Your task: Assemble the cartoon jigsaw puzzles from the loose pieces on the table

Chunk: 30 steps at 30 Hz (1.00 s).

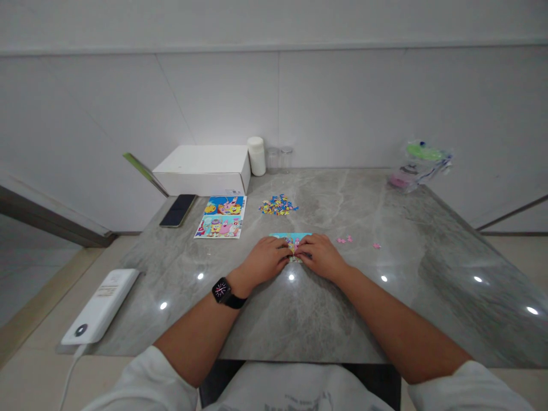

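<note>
A partly covered jigsaw puzzle (291,236) with a colourful cartoon picture lies flat on the grey marbled table. My left hand (268,260) is closed over its left side, fingers bent and fingertips pressed on the pieces. From the other side my right hand (322,257) curls in the same way, its fingertips nearly meeting the left ones at the middle. Both hands hide much of the picture, and any single piece pinched between them is too small to make out. Loose pink puzzle pieces (344,240) lie just right of my right hand, with another pink piece (377,246) farther out.
Behind the puzzle is a heap of mixed pieces (278,205). Printed cartoon picture sheets (221,217) and a phone (178,210) lie left. A white box (202,165), white bottle (257,156) and clear glasses (286,159) stand at the back; a plastic bag (419,165) sits right, a white charging device (101,305) front left.
</note>
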### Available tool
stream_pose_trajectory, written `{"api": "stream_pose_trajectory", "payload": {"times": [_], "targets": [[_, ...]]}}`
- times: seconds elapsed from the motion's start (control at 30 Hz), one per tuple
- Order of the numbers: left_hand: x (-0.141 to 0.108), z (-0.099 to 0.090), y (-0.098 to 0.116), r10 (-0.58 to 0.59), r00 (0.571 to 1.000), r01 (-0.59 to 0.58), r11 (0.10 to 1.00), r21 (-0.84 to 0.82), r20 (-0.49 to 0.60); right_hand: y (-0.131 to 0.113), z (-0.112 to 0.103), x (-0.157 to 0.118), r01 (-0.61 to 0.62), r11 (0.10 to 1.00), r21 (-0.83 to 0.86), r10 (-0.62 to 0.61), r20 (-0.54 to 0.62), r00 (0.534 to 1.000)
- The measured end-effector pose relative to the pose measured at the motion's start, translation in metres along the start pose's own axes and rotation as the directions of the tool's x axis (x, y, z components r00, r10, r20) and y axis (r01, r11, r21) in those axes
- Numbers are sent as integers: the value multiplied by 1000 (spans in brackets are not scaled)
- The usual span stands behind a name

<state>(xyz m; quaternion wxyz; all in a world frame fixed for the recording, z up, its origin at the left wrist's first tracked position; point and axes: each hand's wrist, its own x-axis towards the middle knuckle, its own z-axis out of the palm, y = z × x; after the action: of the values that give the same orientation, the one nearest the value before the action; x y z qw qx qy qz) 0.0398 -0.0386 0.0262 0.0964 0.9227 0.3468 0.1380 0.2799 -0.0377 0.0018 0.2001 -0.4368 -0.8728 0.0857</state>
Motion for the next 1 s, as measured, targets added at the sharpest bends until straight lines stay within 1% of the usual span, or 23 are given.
{"api": "stream_pose_trajectory", "payload": {"times": [0.2, 0.37, 0.6, 0.87, 1.0], "targets": [[-1, -1, 1, 11, 1000, -11, 1000, -10, -2, -1, -4, 1, -18, 1000, -5, 17, -15, 1000], [0, 0, 1, 11, 1000, -11, 1000, -17, -6, 2, -5, 1, -9, 1000, 7, 9, -67, 998], [0, 1, 0, 7, 1000, -7, 1000, -27, -9, 4, 1, 0, -50, 998, 44, 50, -5, 999], [-1, 4, -4, 13, 999, -16, 999, -50, -48, 0, -2, 2, -88, 996, 29, 87, 22, 996], [0, 4, -6, 17, 998, -22, 997, -73, -68, -2, -2, 4, -107, 992, 73, 106, 13, 994]]}}
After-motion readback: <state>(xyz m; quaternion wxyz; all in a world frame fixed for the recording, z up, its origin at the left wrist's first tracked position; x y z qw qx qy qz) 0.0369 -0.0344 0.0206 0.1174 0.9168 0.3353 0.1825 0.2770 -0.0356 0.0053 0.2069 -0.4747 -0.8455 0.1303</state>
